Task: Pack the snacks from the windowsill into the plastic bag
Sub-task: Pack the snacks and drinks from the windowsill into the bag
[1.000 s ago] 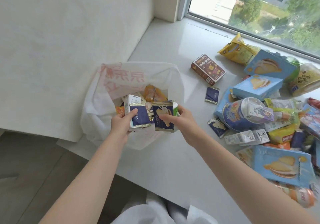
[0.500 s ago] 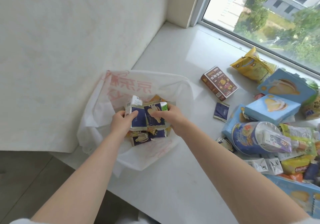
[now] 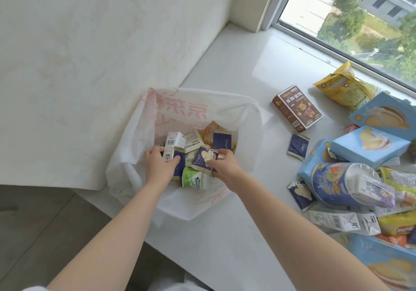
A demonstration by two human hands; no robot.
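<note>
Head view: our left hand (image 3: 160, 165) pinches a carton (image 3: 172, 147), right hand (image 3: 225, 167) a sachet (image 3: 205, 158), over the bag (image 3: 135, 155); both probably light, crushable, so we hold edges.

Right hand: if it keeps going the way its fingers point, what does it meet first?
Likely the navy packet lying in the plastic bag, just beyond the packet the right hand pinches; depth is unclear.

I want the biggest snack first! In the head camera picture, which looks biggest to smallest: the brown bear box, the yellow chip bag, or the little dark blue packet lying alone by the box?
1. Yellow chip bag
2. Brown bear box, only slightly smaller
3. Dark blue packet
</note>
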